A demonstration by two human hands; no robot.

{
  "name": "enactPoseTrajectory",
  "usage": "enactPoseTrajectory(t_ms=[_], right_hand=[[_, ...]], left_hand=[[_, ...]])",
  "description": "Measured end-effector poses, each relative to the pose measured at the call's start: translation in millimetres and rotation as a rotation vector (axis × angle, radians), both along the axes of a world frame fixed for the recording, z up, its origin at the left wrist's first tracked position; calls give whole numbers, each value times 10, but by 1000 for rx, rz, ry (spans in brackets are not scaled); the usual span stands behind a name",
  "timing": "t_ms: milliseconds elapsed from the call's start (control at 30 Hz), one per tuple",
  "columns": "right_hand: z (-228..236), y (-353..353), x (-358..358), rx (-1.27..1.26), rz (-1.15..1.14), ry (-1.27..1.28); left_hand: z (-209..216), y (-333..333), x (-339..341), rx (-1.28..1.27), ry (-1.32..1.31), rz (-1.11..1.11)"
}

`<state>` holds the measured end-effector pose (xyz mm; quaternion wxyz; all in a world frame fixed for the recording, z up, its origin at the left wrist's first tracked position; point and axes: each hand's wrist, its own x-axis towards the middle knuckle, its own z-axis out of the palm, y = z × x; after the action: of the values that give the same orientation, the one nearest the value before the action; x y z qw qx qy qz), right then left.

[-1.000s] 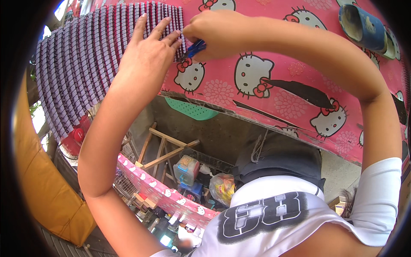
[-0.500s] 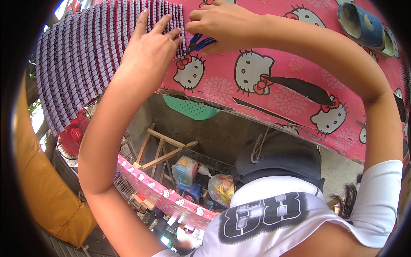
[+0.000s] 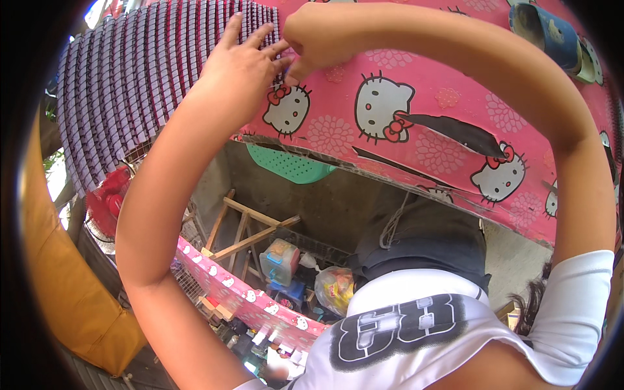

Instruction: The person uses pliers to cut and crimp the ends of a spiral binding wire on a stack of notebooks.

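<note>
My left hand lies on the right end of a woven mat of lilac-grey, black and red strips, its fingers spread. My right hand is closed at the mat's right edge, its fingertips close to those of my left hand. Whatever my right fingers grip is hidden behind the hand. The blue-handled pliers seen under this hand a moment ago do not show now. Under the mat's right end is a table with a pink cat-print cover.
The cover has a long dark tear. A blue cylindrical container lies at the far right. Below the table edge are a green perforated basket, a wooden frame and plastic boxes. A red fan stands beneath the mat's left side.
My right hand has turned and come down toward my left fingers, and the pliers have gone out of sight. My left hand has shifted slightly right, still spread on the mat.
</note>
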<state>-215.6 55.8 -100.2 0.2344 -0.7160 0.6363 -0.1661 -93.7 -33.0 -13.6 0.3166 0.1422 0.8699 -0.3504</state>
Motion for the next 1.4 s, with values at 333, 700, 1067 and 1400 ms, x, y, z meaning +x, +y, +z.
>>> enactPoseTrajectory(t_ms=[333,700,1067,1400], right_hand=[[-394,246,102,-602,-142,264],[121,-58,28,66,-19,-7],[-24,265,76,-356,-132,280],[-1,-174,102,290,-127,-303]], left_hand=[[-53,-66,-3,45,26,-5],[-26,-36,7,49,12,4],[38,-59,6,72,-54,-48],[-19,-68,131,-41,-70,-44]])
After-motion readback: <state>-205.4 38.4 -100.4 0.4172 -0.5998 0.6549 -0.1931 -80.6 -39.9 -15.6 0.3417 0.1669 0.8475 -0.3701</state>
